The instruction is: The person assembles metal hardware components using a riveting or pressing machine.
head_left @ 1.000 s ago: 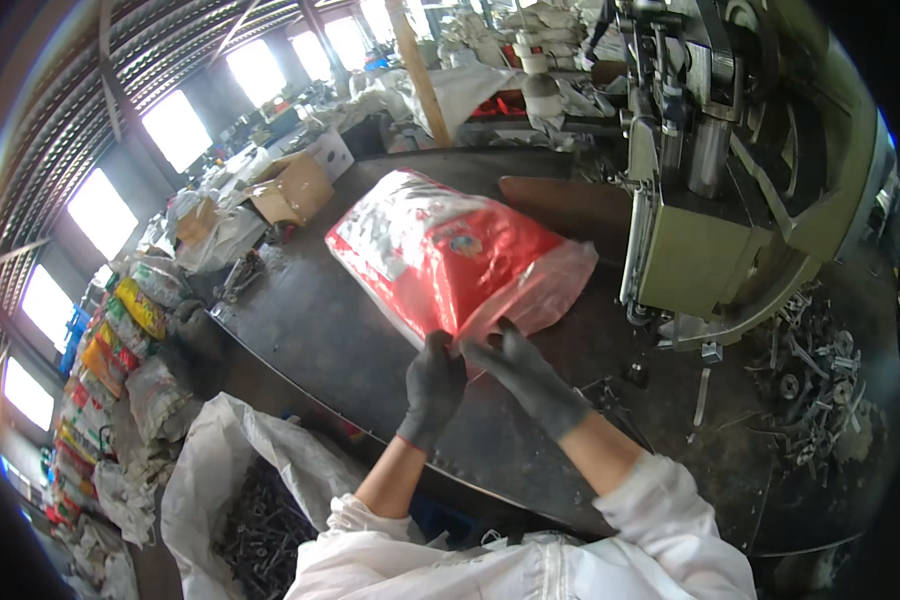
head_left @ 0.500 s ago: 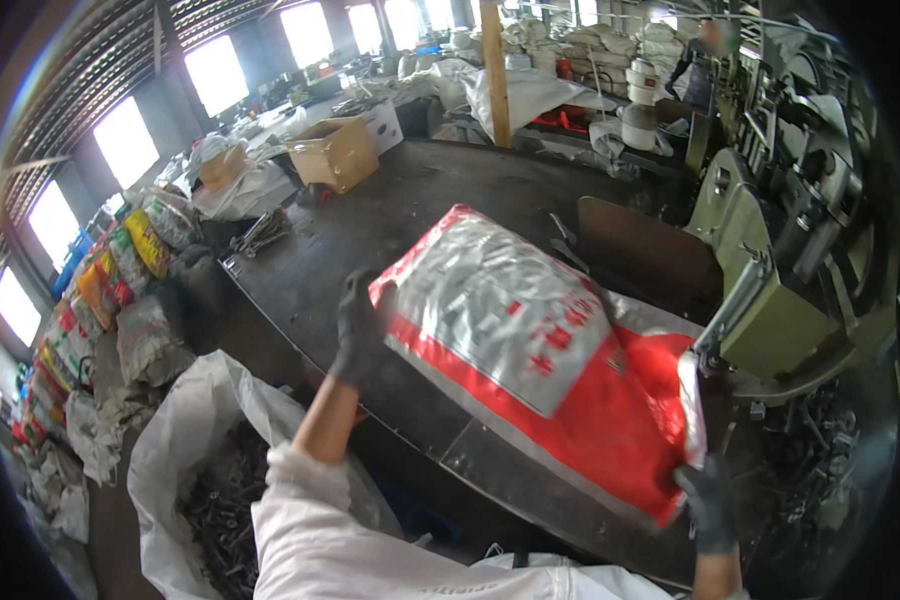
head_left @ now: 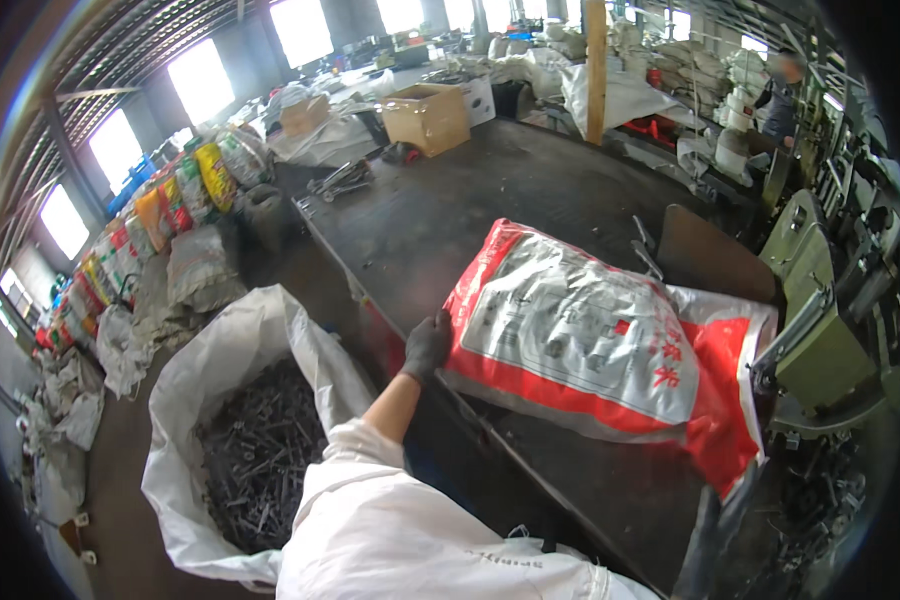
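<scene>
A filled red and silver plastic sack [head_left: 580, 340] lies at a slant on the dark metal tabletop [head_left: 430, 215]. My left hand [head_left: 429, 345], in a dark grey glove, has its fingers closed on the sack's left edge. Close by the sack's lower right corner is my right hand [head_left: 706, 520], also gloved; its fingers are blurred and blend into the dark surface, so their grip is unclear. The sack's right end is flatter and creased, and reaches toward a green machine [head_left: 820, 345].
Left of the table stands a white woven bag [head_left: 185, 400] of dark metal bolts [head_left: 260, 450]. A cardboard box [head_left: 425, 118] and metal tools [head_left: 342, 180] sit farther back. Loose metal parts [head_left: 820, 490] lie below the machine. A person [head_left: 778, 100] is at the far right.
The view has swung right, so the table and bolt bag show differently. The sack now lies flatter on the tabletop, its right end spread out more. My left hand stays at its left edge.
</scene>
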A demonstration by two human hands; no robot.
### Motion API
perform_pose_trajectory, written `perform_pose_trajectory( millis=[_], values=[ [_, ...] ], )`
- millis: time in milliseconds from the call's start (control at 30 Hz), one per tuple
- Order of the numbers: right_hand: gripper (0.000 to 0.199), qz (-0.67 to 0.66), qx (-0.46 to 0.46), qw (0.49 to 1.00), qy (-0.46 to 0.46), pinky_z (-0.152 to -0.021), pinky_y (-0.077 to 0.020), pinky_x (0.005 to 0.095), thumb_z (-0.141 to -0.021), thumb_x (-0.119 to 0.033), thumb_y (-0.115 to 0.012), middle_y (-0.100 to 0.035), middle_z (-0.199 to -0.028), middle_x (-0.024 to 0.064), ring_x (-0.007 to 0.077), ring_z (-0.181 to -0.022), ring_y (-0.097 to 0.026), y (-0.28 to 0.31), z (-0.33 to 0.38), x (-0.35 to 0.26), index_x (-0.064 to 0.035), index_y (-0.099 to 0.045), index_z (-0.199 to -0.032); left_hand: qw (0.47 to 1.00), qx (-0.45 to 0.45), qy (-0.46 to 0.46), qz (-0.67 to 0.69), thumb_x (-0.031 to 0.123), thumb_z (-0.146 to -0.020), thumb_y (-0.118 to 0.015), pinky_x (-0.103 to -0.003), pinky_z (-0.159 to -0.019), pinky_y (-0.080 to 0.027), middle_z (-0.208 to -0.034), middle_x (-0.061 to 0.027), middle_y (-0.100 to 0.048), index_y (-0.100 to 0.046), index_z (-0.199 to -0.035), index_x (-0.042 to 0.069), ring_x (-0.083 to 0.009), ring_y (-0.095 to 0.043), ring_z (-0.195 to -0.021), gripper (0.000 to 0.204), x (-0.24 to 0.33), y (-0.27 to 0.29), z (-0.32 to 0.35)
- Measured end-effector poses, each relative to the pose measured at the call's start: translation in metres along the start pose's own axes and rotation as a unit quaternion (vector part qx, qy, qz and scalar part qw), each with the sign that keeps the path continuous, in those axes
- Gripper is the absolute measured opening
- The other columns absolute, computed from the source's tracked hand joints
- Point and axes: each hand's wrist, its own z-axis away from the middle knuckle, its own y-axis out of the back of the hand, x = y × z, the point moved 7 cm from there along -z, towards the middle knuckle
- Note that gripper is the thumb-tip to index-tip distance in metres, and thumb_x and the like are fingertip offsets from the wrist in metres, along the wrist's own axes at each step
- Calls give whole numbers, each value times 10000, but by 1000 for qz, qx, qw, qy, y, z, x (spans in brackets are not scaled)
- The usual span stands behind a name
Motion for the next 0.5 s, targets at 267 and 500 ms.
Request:
perform_pose_trajectory(
  millis=[267,500],
  values=[
    [891,48,-177,977,112,-1265,-203,512,-956,-453,-720,-224,-1680,239,407,-1567,-195,-163,-91,2,-51,-284,-1621,984,-20,36,173,506,-1071,-443,-485,-870,-534,-1071,-240,-716,-656,-1113,-11,-390,-708,-995,560,-12,23,126],
    [734,53,-195,969,140,-1207,-331,479,-881,-455,-759,-408,-1574,268,457,-1436,-421,-234,-221,68,-153,-514,-1503,826,-341,200,402,406,-1089,-515,-363,-913,-567,-1172,-133,-707,-577,-1345,9,-205,-706,-1026,477,163,-58,342]
  ],
)
